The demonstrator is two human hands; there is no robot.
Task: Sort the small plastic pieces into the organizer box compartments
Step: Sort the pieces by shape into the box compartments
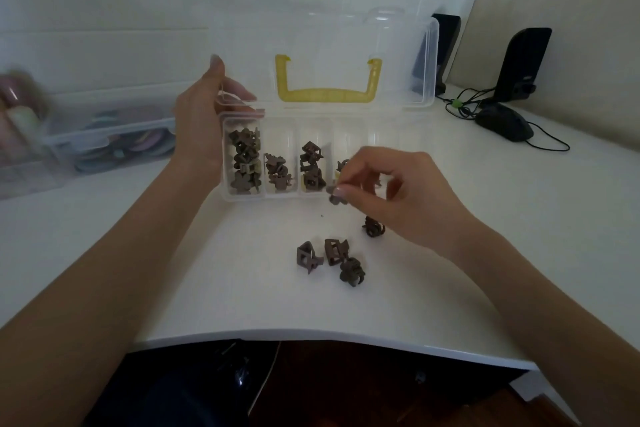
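A clear organizer box (225, 197) stands open on the white desk, its lid with a yellow handle (327, 94) upright behind. Three left compartments hold brown plastic pieces; a fourth holds some, partly hidden by my right hand. My left hand (204, 121) grips the box's left rear corner. My right hand (388, 191) pinches one small brown piece (334, 198) at the box's front wall. Loose brown pieces lie on the desk: two angular ones (308, 256) (334, 251), a rounded one (351, 272), and another (373, 227) under my right hand.
A clear storage bin (114, 135) with coloured items sits at left, blurred objects beside it. Two black speakers (521, 62), a black mouse (504, 121) and cables lie at back right. The desk's front edge (311, 336) curves close to me.
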